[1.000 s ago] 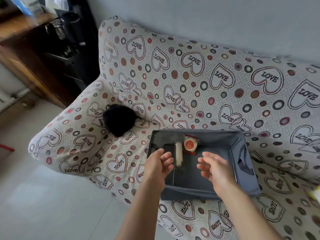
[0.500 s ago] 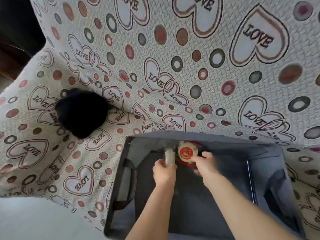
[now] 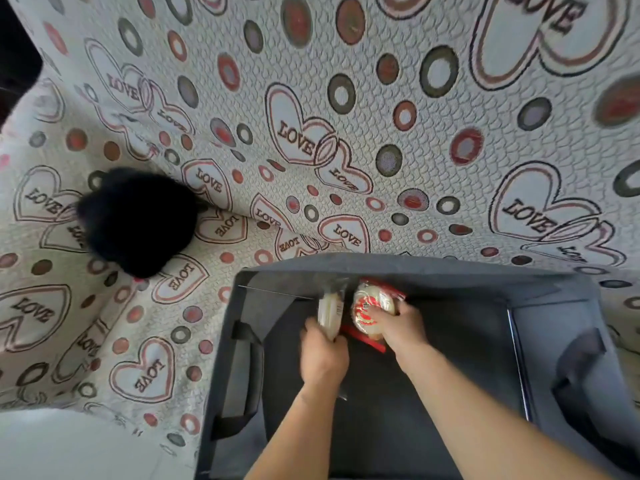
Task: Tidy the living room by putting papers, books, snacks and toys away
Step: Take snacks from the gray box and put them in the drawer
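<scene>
Left hand (image 3: 322, 355) grips pale packet (image 3: 328, 311); right hand (image 3: 401, 327) grips round crinkly snack (image 3: 369, 303)

A sofa (image 3: 398, 140) draped in a pale cover printed with "LOVE" hearts and rings fills most of the frame. On its seat, at the left, lies a black fluffy object (image 3: 138, 220); at the lower right sits an open grey fabric box (image 3: 242, 358), well apart from it
</scene>
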A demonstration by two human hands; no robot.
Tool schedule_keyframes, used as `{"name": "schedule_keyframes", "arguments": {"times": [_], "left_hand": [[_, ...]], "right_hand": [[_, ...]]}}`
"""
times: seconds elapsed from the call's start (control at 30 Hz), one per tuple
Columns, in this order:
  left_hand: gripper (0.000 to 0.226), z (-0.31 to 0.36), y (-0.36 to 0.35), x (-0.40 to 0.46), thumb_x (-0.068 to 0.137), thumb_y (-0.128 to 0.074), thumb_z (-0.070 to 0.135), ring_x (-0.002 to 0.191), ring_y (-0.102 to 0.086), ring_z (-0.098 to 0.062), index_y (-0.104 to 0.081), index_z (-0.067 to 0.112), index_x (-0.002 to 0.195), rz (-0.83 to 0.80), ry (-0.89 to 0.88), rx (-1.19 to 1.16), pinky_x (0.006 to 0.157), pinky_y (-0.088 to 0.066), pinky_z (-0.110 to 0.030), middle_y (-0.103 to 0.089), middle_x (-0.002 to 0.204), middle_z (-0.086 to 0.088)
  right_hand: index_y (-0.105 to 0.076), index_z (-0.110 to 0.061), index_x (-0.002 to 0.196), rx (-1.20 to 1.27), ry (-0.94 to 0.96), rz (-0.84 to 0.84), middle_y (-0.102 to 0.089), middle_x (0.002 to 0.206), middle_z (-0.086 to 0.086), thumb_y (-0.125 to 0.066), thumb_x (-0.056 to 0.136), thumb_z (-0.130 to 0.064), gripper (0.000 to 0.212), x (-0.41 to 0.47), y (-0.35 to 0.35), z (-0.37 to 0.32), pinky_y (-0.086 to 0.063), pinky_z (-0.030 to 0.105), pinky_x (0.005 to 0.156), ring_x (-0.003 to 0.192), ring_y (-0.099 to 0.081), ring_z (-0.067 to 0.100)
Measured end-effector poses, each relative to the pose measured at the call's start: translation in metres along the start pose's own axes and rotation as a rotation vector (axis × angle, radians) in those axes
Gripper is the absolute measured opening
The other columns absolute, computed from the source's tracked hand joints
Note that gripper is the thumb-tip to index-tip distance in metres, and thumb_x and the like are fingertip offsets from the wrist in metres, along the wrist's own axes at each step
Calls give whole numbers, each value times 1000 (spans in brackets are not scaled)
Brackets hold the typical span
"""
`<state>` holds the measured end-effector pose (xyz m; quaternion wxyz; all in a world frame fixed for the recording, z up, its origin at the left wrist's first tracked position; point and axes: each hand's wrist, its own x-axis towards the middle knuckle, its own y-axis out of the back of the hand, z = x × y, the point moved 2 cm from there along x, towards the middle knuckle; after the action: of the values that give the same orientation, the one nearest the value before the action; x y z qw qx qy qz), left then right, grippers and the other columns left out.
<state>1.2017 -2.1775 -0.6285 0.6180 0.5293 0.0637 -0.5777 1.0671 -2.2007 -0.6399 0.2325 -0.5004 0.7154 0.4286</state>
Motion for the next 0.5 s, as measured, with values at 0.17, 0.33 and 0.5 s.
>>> {"name": "schedule_keyframes", "arguments": {"times": [0.17, 0.33, 0.5], "left_hand": [[30, 6, 27, -47, 91, -60, 33, 81, -61, -18, -46, 15, 111, -47, 63, -214, 65, -49, -30, -62, 100, -3], [34, 10, 57, -112, 92, -58, 40, 76, -57, -13, -47, 13, 110, -78, 15, -395, 62, -44, -27, -59, 90, -2], [41, 8, 92, -179, 92, -59, 42, 83, -63, -21, -51, 9, 114, -57, -62, -496, 69, -50, -33, -63, 95, -9]], "right_hand": [[-61, -4, 115, 122, -3, 100, -65, 109, 13, -68, 86, -20, 34, -50, 29, 4, -56, 36, 78, 88, -63, 25], [-62, -9, 114, 277, 62, 96, -68, 98, 10, -68, 87, -29, 34, -125, 60, 5, -46, 20, 36, 68, -65, 21], [-61, -11, 113, 398, 146, 94, -67, 92, 7, -66, 89, -32, 32, -208, 84, 2, -46, 21, 37, 64, -65, 21]]}}
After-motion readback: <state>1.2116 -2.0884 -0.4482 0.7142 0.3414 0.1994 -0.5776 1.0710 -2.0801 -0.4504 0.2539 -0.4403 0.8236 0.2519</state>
